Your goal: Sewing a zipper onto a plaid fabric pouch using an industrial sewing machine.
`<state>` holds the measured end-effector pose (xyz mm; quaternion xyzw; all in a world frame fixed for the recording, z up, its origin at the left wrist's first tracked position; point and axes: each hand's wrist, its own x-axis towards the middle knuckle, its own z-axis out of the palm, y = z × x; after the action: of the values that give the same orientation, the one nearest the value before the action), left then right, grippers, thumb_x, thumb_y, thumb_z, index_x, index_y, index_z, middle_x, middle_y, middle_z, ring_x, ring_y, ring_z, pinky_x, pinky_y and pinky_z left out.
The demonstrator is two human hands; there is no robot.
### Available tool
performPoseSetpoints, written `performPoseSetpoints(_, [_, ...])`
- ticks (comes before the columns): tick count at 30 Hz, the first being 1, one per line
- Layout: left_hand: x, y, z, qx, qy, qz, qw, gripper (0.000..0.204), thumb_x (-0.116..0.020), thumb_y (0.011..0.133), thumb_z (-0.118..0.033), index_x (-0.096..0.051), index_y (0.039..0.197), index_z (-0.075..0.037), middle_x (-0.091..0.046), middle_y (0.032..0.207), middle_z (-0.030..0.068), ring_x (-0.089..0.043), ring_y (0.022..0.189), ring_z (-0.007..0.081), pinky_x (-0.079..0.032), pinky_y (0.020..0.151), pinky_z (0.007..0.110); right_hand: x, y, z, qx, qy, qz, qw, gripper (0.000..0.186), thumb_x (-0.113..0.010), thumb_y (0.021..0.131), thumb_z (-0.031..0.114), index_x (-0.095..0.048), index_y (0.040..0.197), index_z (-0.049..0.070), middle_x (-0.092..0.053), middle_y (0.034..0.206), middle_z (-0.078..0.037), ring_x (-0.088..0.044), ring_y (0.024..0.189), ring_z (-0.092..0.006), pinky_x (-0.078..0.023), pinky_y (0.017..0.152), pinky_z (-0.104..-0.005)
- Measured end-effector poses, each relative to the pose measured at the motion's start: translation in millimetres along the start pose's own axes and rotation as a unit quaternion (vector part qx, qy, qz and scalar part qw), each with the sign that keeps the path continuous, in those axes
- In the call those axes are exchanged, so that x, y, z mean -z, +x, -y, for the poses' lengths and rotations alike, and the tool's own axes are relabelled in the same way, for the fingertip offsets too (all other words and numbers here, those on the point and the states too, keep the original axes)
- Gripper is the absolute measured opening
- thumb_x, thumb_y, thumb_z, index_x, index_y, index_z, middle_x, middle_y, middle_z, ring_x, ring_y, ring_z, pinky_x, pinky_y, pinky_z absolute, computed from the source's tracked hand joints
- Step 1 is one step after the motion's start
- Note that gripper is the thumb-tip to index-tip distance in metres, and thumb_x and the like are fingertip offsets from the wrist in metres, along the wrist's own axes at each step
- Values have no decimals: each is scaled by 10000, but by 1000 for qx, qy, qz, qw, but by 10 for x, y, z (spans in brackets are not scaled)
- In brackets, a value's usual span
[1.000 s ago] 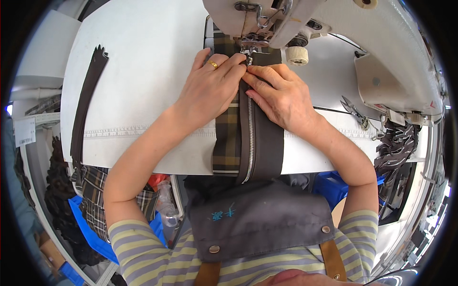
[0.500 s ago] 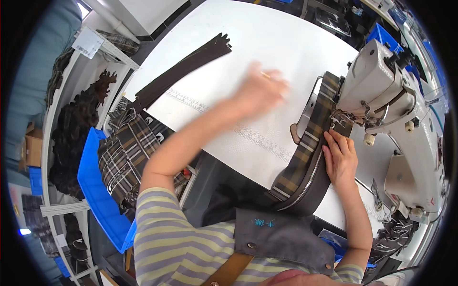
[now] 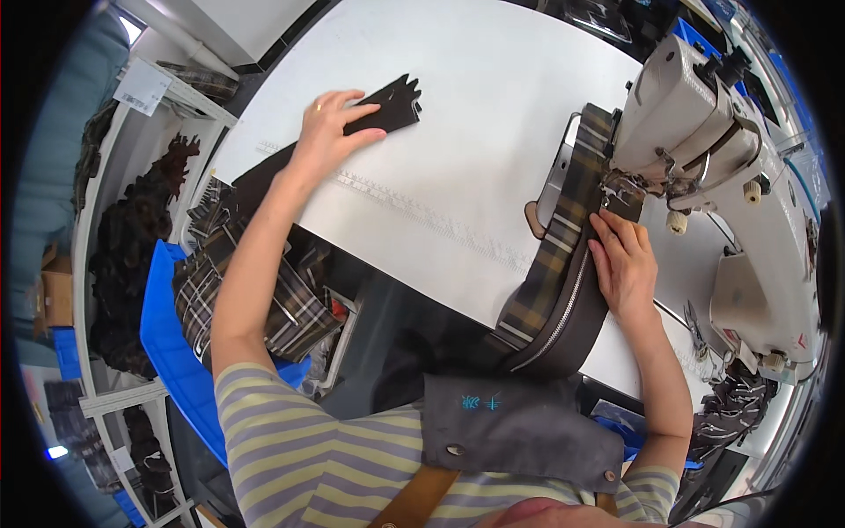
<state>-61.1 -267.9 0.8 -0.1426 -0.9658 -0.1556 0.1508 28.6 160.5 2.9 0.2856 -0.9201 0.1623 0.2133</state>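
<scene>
At the far left of the white table, my left hand (image 3: 339,132) is over a stack of dark brown fabric strips (image 3: 392,101). Its fingers are spread, with the thumb apart; I cannot tell whether it grips any strip. My right hand (image 3: 627,264) holds a long zippered fabric piece (image 3: 563,255) beside the sewing machine (image 3: 682,132), its fingertips together just below the needle area. One side of this piece is brown plaid, the other plain dark, and a silver zipper (image 3: 554,326) runs along it. Its near end hangs over the table edge.
Ruler markings (image 3: 422,216) cross the white table (image 3: 475,114). On the left, a blue bin (image 3: 163,326) holds plaid pieces (image 3: 220,295). Small scissors (image 3: 695,330) lie right of my right forearm, near a heap of dark pieces (image 3: 731,409). A shelf stands far left.
My left hand has swung left from mid-table to the dark strips. My right hand stays at the zippered piece. The whole view has shifted slightly.
</scene>
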Motion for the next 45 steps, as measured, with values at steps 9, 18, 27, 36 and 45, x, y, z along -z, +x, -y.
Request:
performPoseSetpoints(9, [6, -37, -109, -34, 24, 2, 999, 303, -690, 859, -225, -695, 1079, -18, -676, 1134, 146, -650, 1055, 284, -509, 900, 324, -7, 0, -5, 6, 0, -6, 1000, 313, -707, 779, 62, -670, 1087, 18, -634, 1098, -92, -589, 941, -272, -498, 819, -346])
performPoseSetpoints(18, [-161, 49, -45, 118, -316, -73, 939, 187, -693, 858, -178, -749, 948, -24, -713, 1047, 111, -663, 949, 164, -497, 851, 266, -17, -11, -11, -1, 0, -9, 1000, 306, -712, 782, 76, -676, 1080, 19, -640, 1095, -83, -593, 941, -261, -501, 821, -339])
performPoseSetpoints(27, [-175, 123, 13, 242, -359, -191, 881, 172, -678, 872, -140, -743, 923, 11, -709, 981, 69, -605, 848, 87, -464, 779, 230, -24, -3, -5, 7, -6, -23, 1000, 290, -708, 784, 81, -684, 1068, 31, -644, 1092, -70, -601, 935, -252, -509, 812, -334])
performPoseSetpoints(36, [-77, -1111, -1453, -109, -124, 44, 985, 141, -727, 771, -110, -717, 912, -112, -670, 1184, 35, -585, 1187, 281, -296, 1034, 620, -86, -53, -94, 17, -9, -37, 999, 259, -703, 796, 110, -684, 1043, 32, -641, 1048, -60, -596, 874, -239, -513, 757, -331])
performPoseSetpoints(45, [393, -1148, -1750, -293, 175, 246, 907, 819, -643, 679, 37, -421, 1436, -183, -276, 1547, 122, -380, 1355, 290, -414, 942, 595, -135, -82, -118, 24, -17, -58, 998, 254, -704, 804, 152, -693, 1033, 44, -643, 1042, -43, -590, 872, -225, -515, 749, -322])
